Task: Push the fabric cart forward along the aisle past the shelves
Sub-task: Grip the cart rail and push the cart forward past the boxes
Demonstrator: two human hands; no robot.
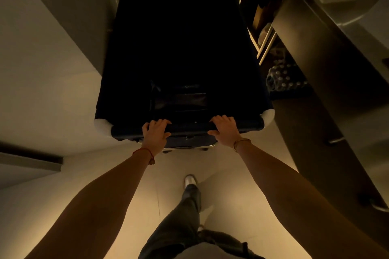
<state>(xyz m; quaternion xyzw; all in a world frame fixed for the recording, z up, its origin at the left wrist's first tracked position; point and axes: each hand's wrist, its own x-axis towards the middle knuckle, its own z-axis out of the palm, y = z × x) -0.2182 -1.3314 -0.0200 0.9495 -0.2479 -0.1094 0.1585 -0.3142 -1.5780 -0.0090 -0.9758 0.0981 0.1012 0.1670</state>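
Dark navy fabric forms the cart [181, 52], which fills the middle of the head view, its near rim just ahead of the person and its far end reaching into shadow up the aisle. White padded corners [101, 125] mark the frame. Left hand [155, 135] and right hand [225, 130] rest on the near rim bar, fingers [160, 122] curled over it and closed around the bar, thumbs below. A red cord [145, 151] circles the left wrist; a gold bracelet [242, 143] the right. One foot [190, 181] is set forward on the pale floor [117, 185]. Shelves [267, 35] stand close along the cart's right side, a pale wall [63, 27] along its left. Risk: clearance looks slim on both sides, so an uneven push could swing a padded corner into the shelf frame or wall; the low light hides obstacles ahead. No brand, label or writing is legible.
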